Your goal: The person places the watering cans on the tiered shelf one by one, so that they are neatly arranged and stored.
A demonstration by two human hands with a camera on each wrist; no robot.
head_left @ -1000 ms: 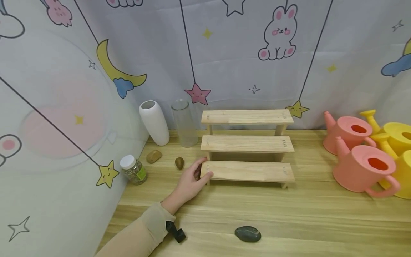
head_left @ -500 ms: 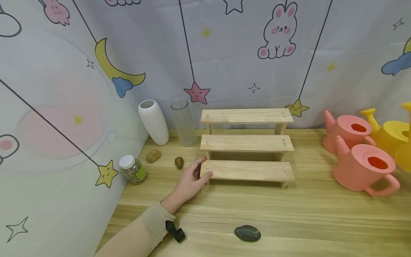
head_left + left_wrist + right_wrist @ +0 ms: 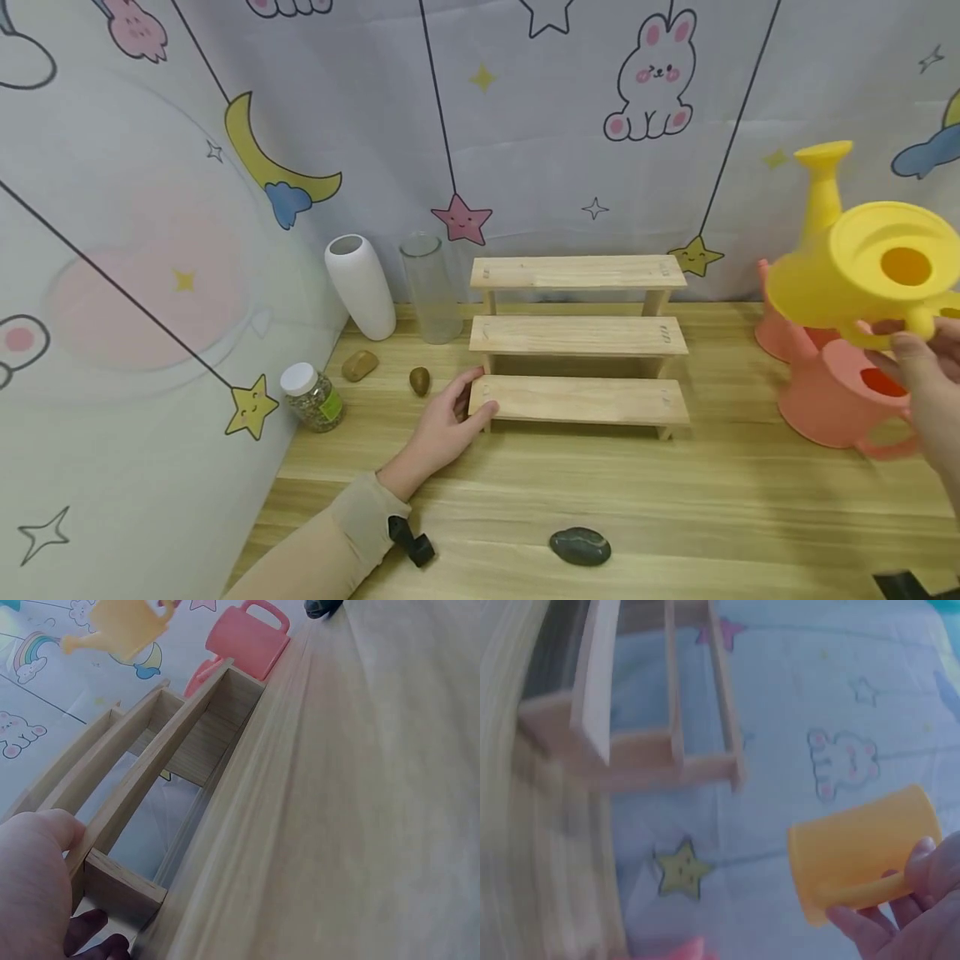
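A three-tier wooden plant stand [image 3: 577, 398] stands on the table against the patterned cloth. My left hand [image 3: 441, 427] grips the left end of its lowest shelf, thumb on top and fingers round the side; the left wrist view shows the thumb [image 3: 61, 825] over the board. At the right, my right hand [image 3: 930, 387] holds a yellow watering can [image 3: 810, 287] by its handle, raised above the table with its spout up. In the right wrist view the fingers curl round the handle of the yellow can [image 3: 862, 840]. Two pink watering cans [image 3: 828, 400] stand partly hidden behind it.
On the left are a white vase [image 3: 362, 287], a clear glass vase [image 3: 432, 292], a white-lidded jar [image 3: 312, 400] and two brown stones, one a tan pebble [image 3: 360, 365]. A dark stone [image 3: 581, 546] lies near the front. Cloth hangs at the back and left.
The right hand has come into view, and the yellow watering can has risen from the right side, moving left and up over the pink ones. The left hand and stand stay put.
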